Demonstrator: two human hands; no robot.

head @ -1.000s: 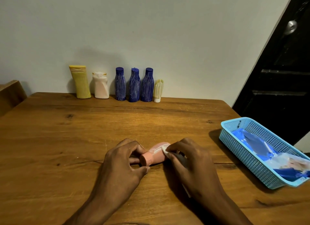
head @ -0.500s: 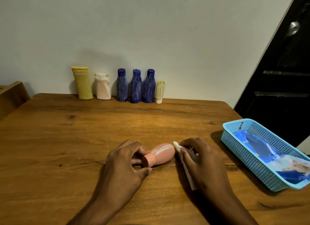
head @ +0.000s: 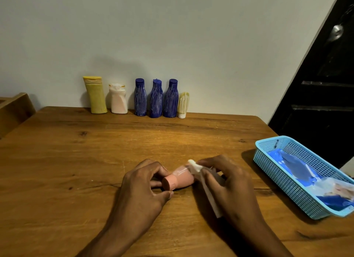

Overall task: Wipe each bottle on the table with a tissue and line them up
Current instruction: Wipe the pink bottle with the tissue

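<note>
From the head view we saw a small pink bottle point(head: 179, 179) lying on its side on the wooden table point(head: 76, 161), near its front edge, cap end toward us. The left hand point(head: 140, 187) gripped the cap end, fingers and thumb curled round it. The right hand point(head: 228, 186) pinched a white tissue point(head: 199, 172) against the bottle's far end. Along the wall stood a row: a yellow bottle point(head: 95, 95), a pale pink bottle point(head: 118, 98), three blue bottles point(head: 156, 98) and a small cream tube point(head: 183, 105), all upright, close together. A light blue basket point(head: 283, 182) holding blue packets sat at the table's right edge.
</note>
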